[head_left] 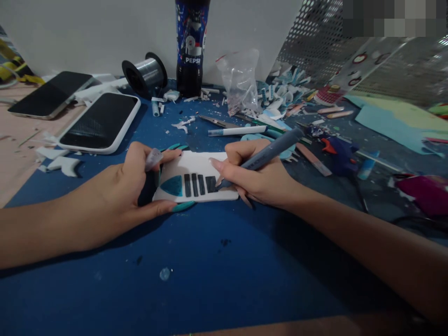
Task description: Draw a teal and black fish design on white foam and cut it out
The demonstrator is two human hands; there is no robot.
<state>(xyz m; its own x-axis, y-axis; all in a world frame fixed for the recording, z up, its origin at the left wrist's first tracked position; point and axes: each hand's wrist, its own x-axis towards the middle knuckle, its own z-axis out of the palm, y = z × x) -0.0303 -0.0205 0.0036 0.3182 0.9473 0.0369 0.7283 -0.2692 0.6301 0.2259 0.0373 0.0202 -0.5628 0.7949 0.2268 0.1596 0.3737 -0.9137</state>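
A white foam piece (199, 164) lies on the blue mat (210, 270), marked with a teal shape and several black bars. My left hand (119, 196) grips its left end, thumb along the near edge, and a clear marker cap (153, 158) is tucked between the fingers. My right hand (255, 175) is closed round a grey marker (269, 151), whose tip rests on the rightmost black bar.
Two phones (100, 121) (52, 95) lie at the back left beside a wire spool (145, 74). A Pepsi bottle (191, 46) and plastic bag (241, 81) stand behind. Scissors (219, 122), a white pen (238, 130), a glue gun (339, 156) and scraps crowd the right.
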